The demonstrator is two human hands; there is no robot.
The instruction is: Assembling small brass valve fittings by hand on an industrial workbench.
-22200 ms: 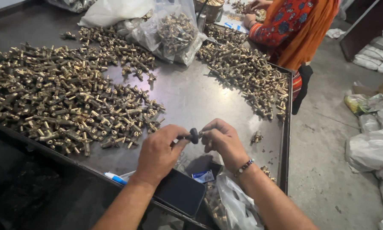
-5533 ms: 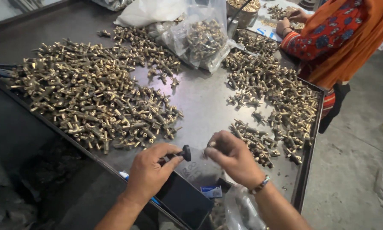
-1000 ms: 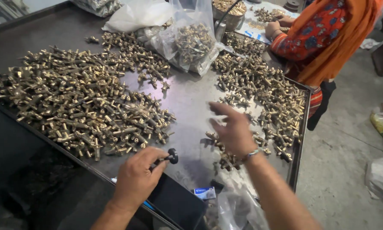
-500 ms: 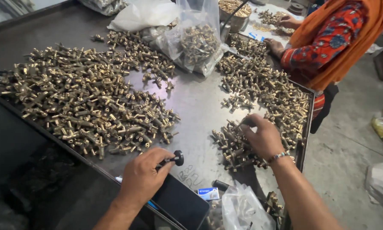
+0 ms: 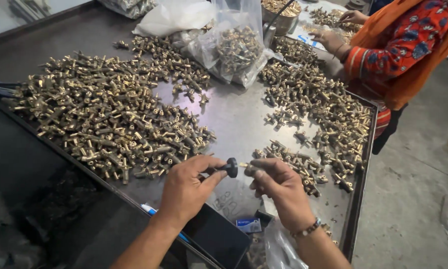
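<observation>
My left hand (image 5: 186, 189) pinches a small tool with a round black knob (image 5: 231, 167) between thumb and fingers, above the metal table (image 5: 234, 117). My right hand (image 5: 279, 187) holds a small brass fitting (image 5: 244, 165) by its end, its tip nearly touching the black knob. A small heap of brass fittings (image 5: 296, 162) lies just beyond my right hand. A large pile of brass fittings (image 5: 109, 119) covers the table's left half.
Another pile of fittings (image 5: 328, 109) runs along the right side. A clear plastic bag of fittings (image 5: 234, 47) and a white bag (image 5: 171, 17) sit at the back. A person in orange and red (image 5: 403, 45) works at the far right corner. A dark box (image 5: 216, 236) and a plastic bag (image 5: 281, 249) are below my hands.
My right hand reached out to the small heap on the right, picked up a brass fitting, and came back to meet the black-knobbed tool in my left hand.
</observation>
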